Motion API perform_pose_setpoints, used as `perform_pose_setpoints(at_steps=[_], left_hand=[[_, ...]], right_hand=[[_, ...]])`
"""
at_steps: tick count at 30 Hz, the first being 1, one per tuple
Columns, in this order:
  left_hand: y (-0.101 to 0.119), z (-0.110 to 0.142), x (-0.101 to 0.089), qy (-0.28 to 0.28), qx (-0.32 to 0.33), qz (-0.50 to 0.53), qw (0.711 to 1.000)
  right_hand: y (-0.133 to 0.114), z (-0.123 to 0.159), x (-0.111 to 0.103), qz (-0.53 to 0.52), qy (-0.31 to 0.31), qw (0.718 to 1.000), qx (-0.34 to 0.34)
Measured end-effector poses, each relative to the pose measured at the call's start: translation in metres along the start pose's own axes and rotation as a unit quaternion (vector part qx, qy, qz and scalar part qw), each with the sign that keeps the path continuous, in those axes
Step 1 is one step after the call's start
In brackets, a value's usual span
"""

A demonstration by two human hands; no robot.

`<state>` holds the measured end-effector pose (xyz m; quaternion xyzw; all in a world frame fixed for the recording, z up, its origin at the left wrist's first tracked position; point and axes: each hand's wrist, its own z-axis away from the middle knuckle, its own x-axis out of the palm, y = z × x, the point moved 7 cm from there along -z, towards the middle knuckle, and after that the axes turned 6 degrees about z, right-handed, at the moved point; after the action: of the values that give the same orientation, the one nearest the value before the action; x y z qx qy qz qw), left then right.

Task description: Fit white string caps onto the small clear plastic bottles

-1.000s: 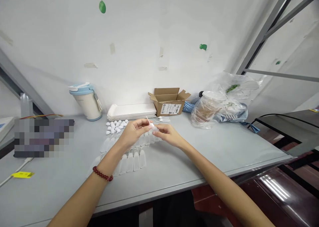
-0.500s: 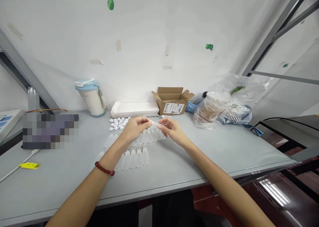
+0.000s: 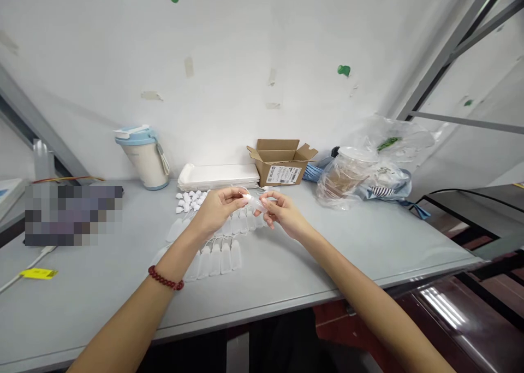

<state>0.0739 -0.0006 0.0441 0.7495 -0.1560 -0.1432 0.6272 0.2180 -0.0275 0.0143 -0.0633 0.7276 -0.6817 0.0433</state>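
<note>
- While both forearms reach over the grey counter (image 3: 307,269), the left hand (image 3: 216,209) has its grip, thumb against fingers, clamped on the white end of a small translucent plastic sleeve (image 3: 255,202).
- The right hand (image 3: 285,215) has its grip clamped on the sleeve's clear part, its lower fingers partly curled beneath.
- The sleeve is between the 2 hands, above the counter and tilted down toward the right; its finer details are too small to tell.
- Below it lie similar translucent sleeves in 2 main rows, a front row (image 3: 215,259) and a back row (image 3: 245,220), with thin white cords at their upper ends; the left arm hides some.
- Just beyond the left hand sits a cluster of small white pieces (image 3: 190,201).
- Behind these, a stack of white trays (image 3: 221,175) stands beside an open cardboard box (image 3: 282,165).
- A dark red beaded bracelet (image 3: 166,280) circles the left wrist.
</note>
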Motion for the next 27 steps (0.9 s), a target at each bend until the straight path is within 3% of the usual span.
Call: perform_pose_setpoints(at_steps=[11,27], left_hand=[[-0.0056,-0.0013,-0.0027,0.007,-0.03,-0.02,0.999],[-0.0061,0.0013,-0.001,0.042,-0.042,-0.163,0.985]], right_hand=[[0.0006,-0.0018,-0.0034,0.01,0.037,0.999,-0.017],[0.0018,-0.0008,-0.0021,0.052,0.056,0.996,-0.039]])
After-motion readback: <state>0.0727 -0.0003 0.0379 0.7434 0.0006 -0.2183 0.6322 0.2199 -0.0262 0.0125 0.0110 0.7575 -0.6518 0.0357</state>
